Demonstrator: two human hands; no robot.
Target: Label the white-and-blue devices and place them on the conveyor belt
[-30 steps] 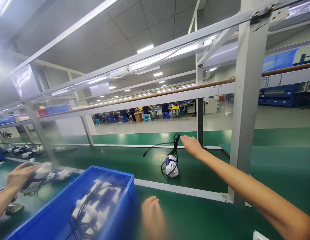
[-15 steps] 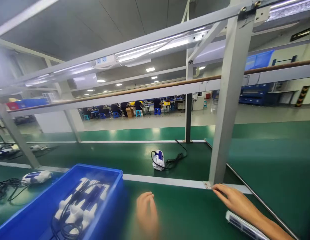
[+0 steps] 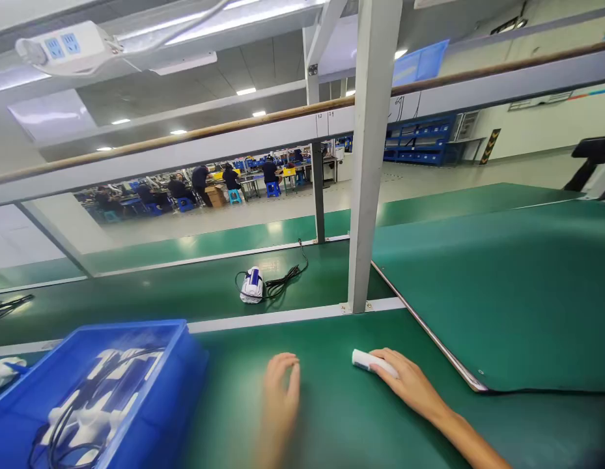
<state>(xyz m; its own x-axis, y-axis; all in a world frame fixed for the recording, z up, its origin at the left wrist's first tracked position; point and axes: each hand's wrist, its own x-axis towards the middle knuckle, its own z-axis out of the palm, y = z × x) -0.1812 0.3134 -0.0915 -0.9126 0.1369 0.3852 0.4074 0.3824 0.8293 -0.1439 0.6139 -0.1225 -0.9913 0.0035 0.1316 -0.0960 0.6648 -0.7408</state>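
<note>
While the right hand lies over a small white bar on the green bench mat, the left hand rests flat and blurred on the mat at about 9 o'clock from it, near but apart. The bar's long axis runs from 10 o'clock to 4 o'clock. Its free end pokes out past the fingertips toward 10 o'clock, and the rest is hidden under the palm. The right fingers drape loosely over the bar's top, and I cannot tell whether they clasp it or only press on it. The left fingers are stretched out, close together, and hold nothing. The right hand is plainly the nearer one, being on the bar itself. A blue bin of white devices and black cords sits at 9 o'clock of the left hand. At 12 o'clock, beyond the bench edge, a white and blue device with its cord lies on the belt, well apart from both hands.
</note>
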